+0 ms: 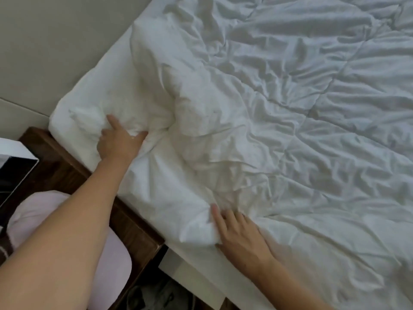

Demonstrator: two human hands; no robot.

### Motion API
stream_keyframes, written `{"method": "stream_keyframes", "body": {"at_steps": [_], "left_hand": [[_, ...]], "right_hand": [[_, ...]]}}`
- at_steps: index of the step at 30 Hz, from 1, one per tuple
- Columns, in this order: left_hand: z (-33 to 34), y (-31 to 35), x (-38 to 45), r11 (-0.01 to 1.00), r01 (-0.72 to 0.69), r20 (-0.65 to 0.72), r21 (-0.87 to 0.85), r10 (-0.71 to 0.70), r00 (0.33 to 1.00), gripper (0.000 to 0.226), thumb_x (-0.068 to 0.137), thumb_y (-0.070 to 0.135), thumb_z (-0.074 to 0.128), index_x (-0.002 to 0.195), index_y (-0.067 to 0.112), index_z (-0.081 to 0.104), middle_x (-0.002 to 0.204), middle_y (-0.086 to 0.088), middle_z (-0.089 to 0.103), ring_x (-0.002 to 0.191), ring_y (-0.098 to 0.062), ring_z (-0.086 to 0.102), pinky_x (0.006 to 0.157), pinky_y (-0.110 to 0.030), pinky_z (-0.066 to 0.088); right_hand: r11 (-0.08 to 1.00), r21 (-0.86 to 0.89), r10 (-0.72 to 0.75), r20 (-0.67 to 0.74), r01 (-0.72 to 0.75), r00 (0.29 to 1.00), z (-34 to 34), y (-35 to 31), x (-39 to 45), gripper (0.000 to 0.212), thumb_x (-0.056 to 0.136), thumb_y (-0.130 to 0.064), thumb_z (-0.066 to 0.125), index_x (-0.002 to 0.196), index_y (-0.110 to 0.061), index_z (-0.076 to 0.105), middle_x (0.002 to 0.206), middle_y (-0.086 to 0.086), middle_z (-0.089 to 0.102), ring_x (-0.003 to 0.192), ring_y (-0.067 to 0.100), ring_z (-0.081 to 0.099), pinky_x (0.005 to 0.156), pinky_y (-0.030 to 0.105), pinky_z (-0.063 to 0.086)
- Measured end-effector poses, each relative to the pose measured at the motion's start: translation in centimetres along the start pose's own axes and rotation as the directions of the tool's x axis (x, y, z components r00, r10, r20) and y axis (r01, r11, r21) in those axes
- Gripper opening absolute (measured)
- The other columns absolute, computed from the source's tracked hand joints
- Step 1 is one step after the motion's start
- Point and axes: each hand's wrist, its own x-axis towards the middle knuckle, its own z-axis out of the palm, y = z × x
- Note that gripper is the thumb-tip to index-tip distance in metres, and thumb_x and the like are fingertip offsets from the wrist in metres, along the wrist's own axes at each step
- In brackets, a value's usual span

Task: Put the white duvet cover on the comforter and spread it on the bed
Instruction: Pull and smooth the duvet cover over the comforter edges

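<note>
Left hand (pixel 119 143) low on the bunched corner of the white duvet cover (pixel 223 135), fingers curled into a thick wad of cloth and gripping it, index finger lying straighter along the top of the lump. Bare forearm reaching in from the lower left, crossing over the dark wooden bed frame (pixel 131 222). Right hand (pixel 238 233) nearer the camera, at the bed's near edge, fingers stretched out fairly straight and pressed flat on the fabric beside a raised fold, not curled round anything.

Duvet cover spread wide across the bed, heavily creased, with the comforter (pixel 335 90) evidently inside: stitched quilting lines showing faintly through the cloth on the right and upper right. Corner under the left hand puffed up and rumpled, resting at the edge of the mattress, just above the wooden frame. Long ridge of gathered cloth running up from that corner toward the top of the view.

Pale wall or headboard panel (pixel 55 52) beyond the corner, upper left. Pink garment (pixel 111 260) on the person's lap or leg at lower left, partly hidden by the left arm. Dark screen-like object with a white edge (pixel 15 168) at the far left, on or beside the wood; cannot tell what it is.
</note>
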Motion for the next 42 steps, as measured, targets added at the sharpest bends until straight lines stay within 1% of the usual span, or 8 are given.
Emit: {"method": "stream_keyframes", "body": {"at_steps": [5,9,13,19,29,33,36,42], "left_hand": [[-1.3,-0.2,-2.0,0.964,-0.262,-0.238,0.051,0.267,0.934,0.038,0.095,0.001,0.039,0.132,-0.005,0.045,0.101,-0.036,0.061,0.094,-0.05,0.058,0.082,-0.053,0.046],[-5.6,-4.9,0.5,0.99,-0.13,-0.511,-0.046,0.089,0.855,0.043,0.095,0.021,0.031,0.127,0.014,0.06,0.102,-0.03,0.065,0.092,-0.048,0.061,0.081,-0.05,0.047],[-0.4,-20.1,12.2,0.996,-0.092,-0.385,0.004,0.087,0.919,0.097,0.076,0.081,0.006,0.132,0.018,0.053,0.144,-0.034,0.015,0.093,-0.047,0.06,0.074,-0.053,0.044],[-1.3,-1.8,-5.5,0.985,-0.164,-0.132,0.048,0.169,0.977,0.05,0.092,0.022,0.055,0.137,0.003,0.044,0.136,-0.033,0.036,0.12,-0.048,0.04,0.1,-0.054,0.035],[11.2,14.2,-32.4,0.571,-0.731,-0.128,-0.374,0.749,0.65,0.05,0.097,0.031,0.042,0.143,0.01,0.043,0.151,-0.023,0.034,0.139,-0.035,0.033,0.114,-0.045,0.031],[14.2,15.9,-45.2,0.069,-0.941,-0.199,-0.332,0.97,0.141,0.042,0.099,0.027,0.048,0.137,0.012,0.045,0.145,-0.02,0.043,0.136,-0.033,0.039,0.113,-0.044,0.033],[18.9,14.3,-50.6,-0.17,-0.973,0.077,-0.157,0.98,-0.183,0.056,0.088,0.042,0.059,0.136,0.015,0.049,0.144,-0.018,0.044,0.135,-0.035,0.04,0.112,-0.051,0.029],[22.0,14.5,-52.7,-0.1,-0.994,0.243,0.05,0.966,-0.085,0.098,0.062,0.051,0.081,0.141,0.011,0.04,0.143,-0.02,0.037,0.131,-0.039,0.037,0.106,-0.056,0.027]], "right_hand": [[0.863,0.479,0.134,0.09,-0.161,0.987,-3.1,0.0,3.0,0.044,0.096,-0.045,0.038,0.136,-0.028,0.044,0.115,0.001,0.066,0.098,0.026,0.064,0.081,0.036,0.049],[0.674,0.736,0.13,-0.039,-0.059,0.991,-7.2,-3.1,0.8,0.036,0.098,-0.045,0.039,0.125,-0.036,0.059,0.105,-0.014,0.069,0.093,0.007,0.063,0.078,0.023,0.046],[0.821,0.57,0.075,-0.049,-0.033,0.996,-6.7,-6.7,1.5,0.049,0.098,-0.049,0.026,0.135,-0.027,0.049,0.112,0.003,0.065,0.101,0.024,0.059,0.085,0.038,0.046],[0.965,0.254,0.024,0.146,-0.061,0.989,-1.5,-4.6,-0.3,0.062,0.096,-0.046,0.042,0.147,-0.016,0.024,0.135,0.014,0.043,0.124,0.033,0.039,0.109,0.043,0.029],[0.96,0.172,0.274,-0.397,-0.223,0.876,0.8,9.1,-21.9,0.052,0.093,-0.029,0.059,0.137,-0.007,0.041,0.141,0.022,0.047,0.132,0.035,0.042,0.111,0.044,0.035],[0.924,0.129,0.381,-0.251,-0.36,0.89,3.9,13.6,-35.9,0.068,0.093,-0.055,0.047,0.143,-0.01,0.034,0.15,0.019,0.032,0.138,0.035,0.034,0.11,0.051,0.032],[0.917,0.022,0.399,-0.065,-0.398,0.915,6.4,15.7,-45.7,0.086,0.083,-0.068,0.052,0.146,-0.013,0.032,0.153,0.02,0.028,0.139,0.039,0.031,0.111,0.056,0.026],[0.813,-0.052,0.579,-0.041,-0.58,0.814,8.9,19.0,-57.0,0.081,0.083,-0.061,0.046,0.143,-0.008,0.034,0.145,0.028,0.037,0.128,0.045,0.041,0.106,0.057,0.03]]}}
